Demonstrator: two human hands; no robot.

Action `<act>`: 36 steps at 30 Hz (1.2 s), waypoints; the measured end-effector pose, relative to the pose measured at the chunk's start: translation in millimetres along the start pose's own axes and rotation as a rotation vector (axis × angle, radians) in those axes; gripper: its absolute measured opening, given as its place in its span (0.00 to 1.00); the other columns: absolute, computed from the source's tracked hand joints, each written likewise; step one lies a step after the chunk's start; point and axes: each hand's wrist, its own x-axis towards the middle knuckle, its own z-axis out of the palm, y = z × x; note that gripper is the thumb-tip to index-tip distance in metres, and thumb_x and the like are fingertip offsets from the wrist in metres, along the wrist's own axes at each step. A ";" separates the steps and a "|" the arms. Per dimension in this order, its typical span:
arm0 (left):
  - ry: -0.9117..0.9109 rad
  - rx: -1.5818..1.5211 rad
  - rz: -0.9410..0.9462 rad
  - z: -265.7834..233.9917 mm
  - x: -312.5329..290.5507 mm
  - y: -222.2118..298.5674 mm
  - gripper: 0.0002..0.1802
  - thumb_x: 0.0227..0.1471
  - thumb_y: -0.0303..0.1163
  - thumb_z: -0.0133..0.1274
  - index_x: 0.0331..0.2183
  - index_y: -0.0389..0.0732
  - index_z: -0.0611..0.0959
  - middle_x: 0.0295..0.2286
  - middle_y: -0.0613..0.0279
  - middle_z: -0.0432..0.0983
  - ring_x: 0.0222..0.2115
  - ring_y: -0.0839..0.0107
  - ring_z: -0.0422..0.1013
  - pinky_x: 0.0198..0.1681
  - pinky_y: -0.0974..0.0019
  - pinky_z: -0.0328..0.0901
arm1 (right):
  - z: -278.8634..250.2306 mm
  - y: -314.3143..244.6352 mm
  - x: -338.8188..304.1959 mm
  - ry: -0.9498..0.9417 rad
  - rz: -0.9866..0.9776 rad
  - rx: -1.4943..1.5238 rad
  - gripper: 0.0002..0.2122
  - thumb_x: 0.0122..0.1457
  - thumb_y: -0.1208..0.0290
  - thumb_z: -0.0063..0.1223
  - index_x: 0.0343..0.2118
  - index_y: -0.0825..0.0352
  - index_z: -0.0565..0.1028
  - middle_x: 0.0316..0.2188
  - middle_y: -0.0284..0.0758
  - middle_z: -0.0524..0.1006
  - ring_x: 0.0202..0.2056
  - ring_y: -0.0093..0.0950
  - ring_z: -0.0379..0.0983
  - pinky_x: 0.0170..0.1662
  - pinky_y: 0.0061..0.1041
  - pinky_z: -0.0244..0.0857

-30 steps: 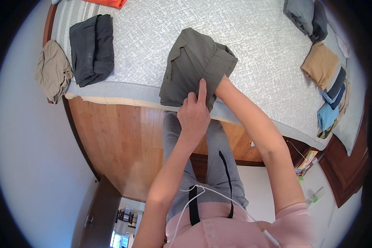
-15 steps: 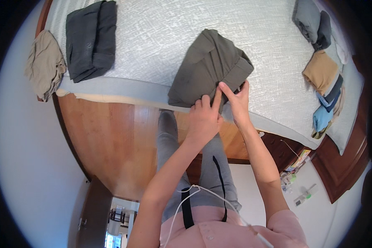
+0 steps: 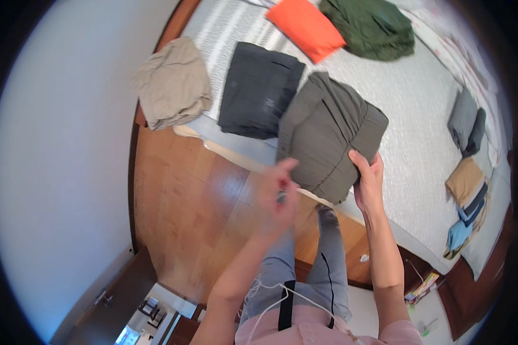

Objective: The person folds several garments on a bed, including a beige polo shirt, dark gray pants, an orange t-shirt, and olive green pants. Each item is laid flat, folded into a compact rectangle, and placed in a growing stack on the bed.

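A folded olive-grey garment point(image 3: 328, 129), with creases and a band along its right side, is held up at the bed's near edge. My right hand point(image 3: 369, 178) grips its lower right edge, thumb on top and fingers beneath. Beside the garment's lower left corner is my left hand point(image 3: 279, 192), smeared by motion; whether it touches the cloth I cannot tell. The garment's left edge overlaps the view of a folded black garment point(image 3: 259, 89) lying on the bed. Left of that lies a loosely folded beige garment point(image 3: 175, 83).
Toward the bed's far side lie an orange folded item point(image 3: 307, 29) and a dark green bundle point(image 3: 371, 29). Grey folded clothes point(image 3: 463, 121) and a stack with a tan garment point(image 3: 465, 179) line the right side. Wooden floor point(image 3: 213, 195) runs along the bed point(image 3: 411, 204).
My view has swung left, bringing the orange and green items into sight. The olive-grey garment has moved left toward the black one. My left hand has come off its front edge.
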 end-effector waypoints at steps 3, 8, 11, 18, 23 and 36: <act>0.490 -0.089 -0.211 -76.4 59.8 -59.0 0.24 0.59 0.29 0.57 0.55 0.37 0.73 0.33 0.71 0.67 0.34 0.80 0.64 0.39 0.73 0.64 | 74.0 -3.7 45.5 -0.135 0.025 0.100 0.22 0.60 0.72 0.61 0.54 0.73 0.69 0.50 0.38 0.77 0.50 0.27 0.73 0.56 0.28 0.65; 0.711 -0.263 -0.746 -186.8 155.7 -166.9 0.41 0.52 0.47 0.67 0.57 0.34 0.67 0.33 0.65 0.67 0.32 0.75 0.64 0.37 0.71 0.63 | 146.9 42.8 145.6 -0.147 0.064 -0.137 0.23 0.59 0.72 0.62 0.54 0.74 0.69 0.53 0.39 0.75 0.51 0.28 0.73 0.56 0.29 0.65; 0.832 -0.536 -1.005 -218.8 188.1 -204.6 0.42 0.47 0.53 0.70 0.55 0.38 0.71 0.38 0.62 0.71 0.34 0.70 0.67 0.36 0.65 0.65 | 148.3 65.3 164.4 -0.105 0.031 -0.318 0.29 0.56 0.65 0.67 0.56 0.76 0.67 0.53 0.43 0.75 0.53 0.28 0.71 0.58 0.27 0.63; 0.843 -0.725 -0.952 -248.8 217.4 -238.3 0.41 0.47 0.41 0.71 0.58 0.39 0.71 0.56 0.55 0.71 0.55 0.57 0.69 0.54 0.47 0.67 | 126.8 59.3 135.5 0.052 -0.102 -0.577 0.33 0.56 0.60 0.68 0.55 0.74 0.61 0.42 0.38 0.71 0.39 0.25 0.68 0.43 0.24 0.66; 0.913 -0.691 -0.503 -242.2 218.7 -199.7 0.35 0.51 0.26 0.63 0.59 0.36 0.68 0.56 0.54 0.70 0.55 0.61 0.69 0.59 0.57 0.64 | 116.3 41.8 78.6 0.035 -0.412 -0.771 0.25 0.55 0.72 0.61 0.54 0.70 0.64 0.46 0.37 0.66 0.44 0.27 0.61 0.44 0.25 0.60; 0.066 -0.262 0.041 -153.0 91.1 193.3 0.52 0.46 0.24 0.67 0.65 0.38 0.52 0.59 0.53 0.60 0.59 0.63 0.62 0.62 0.57 0.59 | 213.3 -128.6 -105.9 -0.536 -0.557 -0.462 0.46 0.51 0.67 0.70 0.69 0.69 0.53 0.63 0.46 0.65 0.64 0.36 0.61 0.66 0.34 0.55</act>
